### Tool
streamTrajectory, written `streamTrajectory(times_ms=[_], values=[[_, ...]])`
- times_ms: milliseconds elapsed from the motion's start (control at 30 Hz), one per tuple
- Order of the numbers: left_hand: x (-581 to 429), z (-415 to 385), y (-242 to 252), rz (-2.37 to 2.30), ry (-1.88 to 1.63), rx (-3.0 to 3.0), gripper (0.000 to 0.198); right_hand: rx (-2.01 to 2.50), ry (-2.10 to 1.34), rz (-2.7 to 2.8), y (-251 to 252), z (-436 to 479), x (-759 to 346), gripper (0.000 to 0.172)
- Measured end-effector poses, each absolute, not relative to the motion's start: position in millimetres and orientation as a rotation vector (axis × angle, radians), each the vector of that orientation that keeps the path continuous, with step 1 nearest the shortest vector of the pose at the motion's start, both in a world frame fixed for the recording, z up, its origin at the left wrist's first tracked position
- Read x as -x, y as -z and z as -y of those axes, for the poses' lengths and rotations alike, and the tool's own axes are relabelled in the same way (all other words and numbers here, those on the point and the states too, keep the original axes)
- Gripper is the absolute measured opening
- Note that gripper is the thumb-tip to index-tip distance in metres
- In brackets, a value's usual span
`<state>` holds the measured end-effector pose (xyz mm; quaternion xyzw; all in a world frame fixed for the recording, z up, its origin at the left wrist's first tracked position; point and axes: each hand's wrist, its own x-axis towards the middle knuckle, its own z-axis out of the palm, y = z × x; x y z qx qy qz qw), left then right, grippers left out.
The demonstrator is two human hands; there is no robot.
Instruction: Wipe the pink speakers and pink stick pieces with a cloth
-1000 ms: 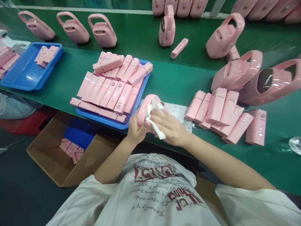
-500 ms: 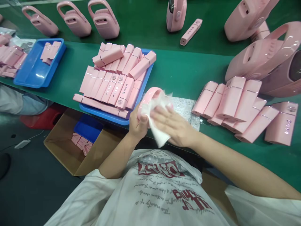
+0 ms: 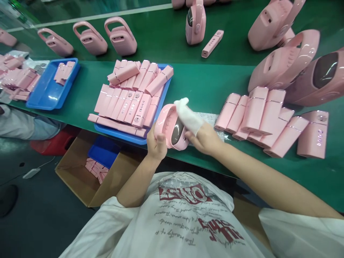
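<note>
My left hand (image 3: 156,146) is closed around the handle side of a pink device (image 3: 164,121) with a loop handle and a dark oval panel. The device is tilted, its dark panel turned up toward me, just above the table's front edge. Draped over the fingers of my right hand (image 3: 206,139) is a white cloth (image 3: 189,115), gripped against the far right side of the device. The thumb of that hand is close to the device's lower right edge; the cloth hides the other fingers.
Left of my hands, a blue tray (image 3: 118,133) holds many pink sticks. More pink sticks (image 3: 254,111) lie piled at right, near larger pink handled devices (image 3: 278,70). Bubble wrap (image 3: 211,118) lies behind my right hand. Below left stands an open cardboard box (image 3: 76,186).
The cloth and right hand have moved off the front of the device toward its upper right, uncovering the dark panel. The whole view has shifted slightly.
</note>
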<state>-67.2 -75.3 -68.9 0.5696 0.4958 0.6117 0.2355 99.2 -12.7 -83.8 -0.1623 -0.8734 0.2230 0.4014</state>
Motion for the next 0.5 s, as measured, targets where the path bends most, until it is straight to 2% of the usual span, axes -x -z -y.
streamTrajectory(times_ms=[100, 233, 333, 500], values=[[65.7, 75.2, 69.8, -1.378, -1.706, -1.579, 0.061, 0.357, -0.653, 2.160, 83.5, 12.7, -96.6, 0.055], [63.1, 76.1, 70.3, -1.392, -1.690, -1.688, 0.061, 0.906, -1.184, 1.849, 81.4, 4.7, -97.1, 0.076], [61.5, 77.5, 70.2, -1.408, -1.687, -1.753, 0.058, 1.083, -1.515, 1.561, 77.5, -0.2, -98.4, 0.073], [59.6, 78.2, 71.8, -1.347, -1.684, -1.758, 0.056, 0.998, -1.713, 1.325, 73.3, -1.1, -99.1, 0.066]])
